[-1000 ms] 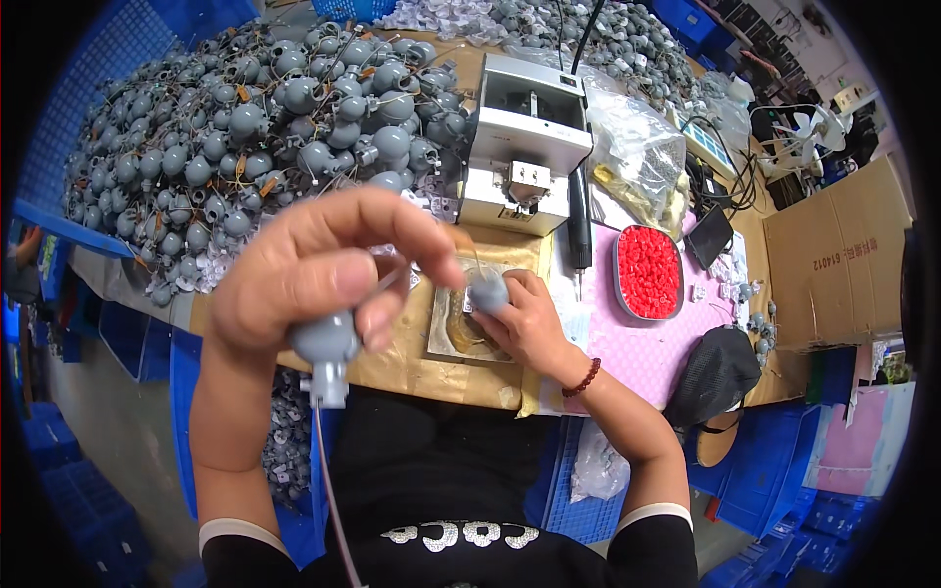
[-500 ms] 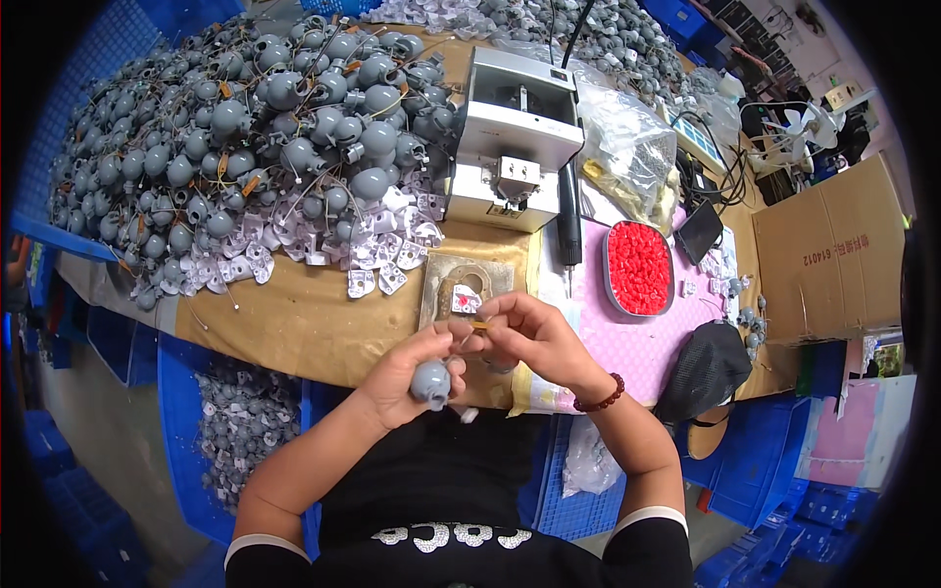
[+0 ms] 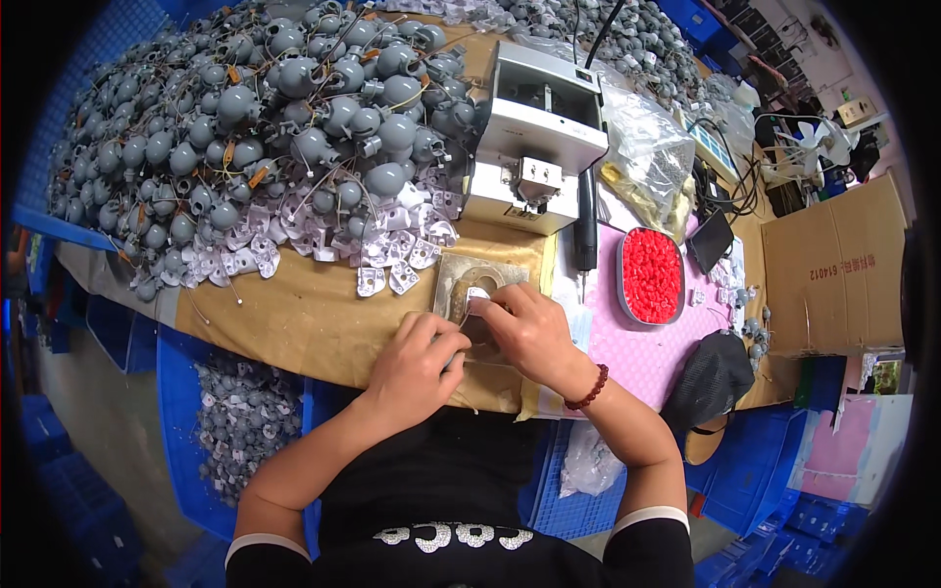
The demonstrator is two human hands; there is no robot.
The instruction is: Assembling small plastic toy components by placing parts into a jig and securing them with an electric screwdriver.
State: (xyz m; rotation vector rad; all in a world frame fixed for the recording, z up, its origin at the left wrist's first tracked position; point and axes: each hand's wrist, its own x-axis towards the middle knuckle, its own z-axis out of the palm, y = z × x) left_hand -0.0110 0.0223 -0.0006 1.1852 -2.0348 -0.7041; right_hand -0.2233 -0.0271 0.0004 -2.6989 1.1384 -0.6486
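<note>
A square metal fixture plate (image 3: pixel 450 284) with a rounded recess lies at the table's front edge. In the recess a small white plastic part (image 3: pixel 476 293) shows beside my right hand (image 3: pixel 537 338), whose thumb and fingers are pinched on it. My left hand (image 3: pixel 417 365) is at the plate's near left corner, its fingers curled inward toward the recess. Whatever sits inside the left fingers is hidden; the grey ball-shaped housing held there earlier is out of sight. A thin wire (image 3: pixel 465 397) shows below the hands.
A heap of grey ball housings (image 3: pixel 235 103) with wires and white plastic parts (image 3: pixel 402 245) covers the left. Behind the plate stands a screw feeder (image 3: pixel 534 137), with a black electric screwdriver (image 3: pixel 585 225) beside it. Rightward are a tub of red pieces (image 3: pixel 651 276), a black cap (image 3: pixel 711 377) and a cardboard box (image 3: pixel 833 269).
Both hands have moved forward from the table's edge onto the fixture plate. The grey ball housing has gone from view, and my right fingers have come down on the white part.
</note>
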